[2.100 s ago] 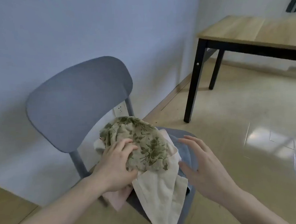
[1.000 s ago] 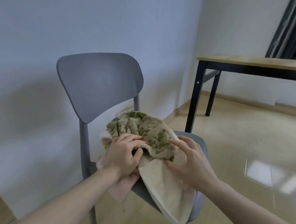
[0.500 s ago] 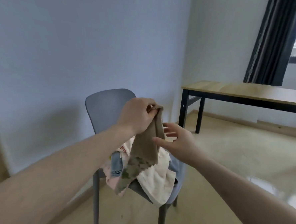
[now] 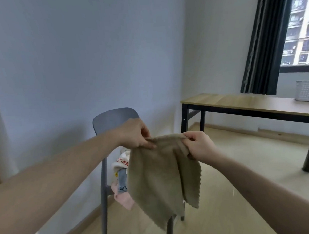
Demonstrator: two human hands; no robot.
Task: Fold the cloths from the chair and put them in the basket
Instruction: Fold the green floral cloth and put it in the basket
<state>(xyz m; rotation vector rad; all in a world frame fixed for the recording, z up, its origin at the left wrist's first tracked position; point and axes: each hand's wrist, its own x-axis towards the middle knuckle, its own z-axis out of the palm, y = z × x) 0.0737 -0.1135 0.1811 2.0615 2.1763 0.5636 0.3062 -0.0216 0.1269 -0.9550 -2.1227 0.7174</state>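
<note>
At frame centre, the left hand (image 4: pixel 135 134) and right hand (image 4: pixel 199 146) each pinch a top corner of a tan cloth (image 4: pixel 163 179), grip closed, letting it hang open, likely for folding. More cloths (image 4: pixel 122 173) wait on the chair (image 4: pixel 114 119); the basket (image 4: pixel 307 91) sits on the bench (image 4: pixel 239 102), far right.

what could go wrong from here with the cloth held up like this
Both the left hand and right hand pinch only the top edge of the olive cloth, which hangs bunched with uneven corners, so a fold may come out crooked. The remaining cloths overhang the chair edge and could slide off.
</note>
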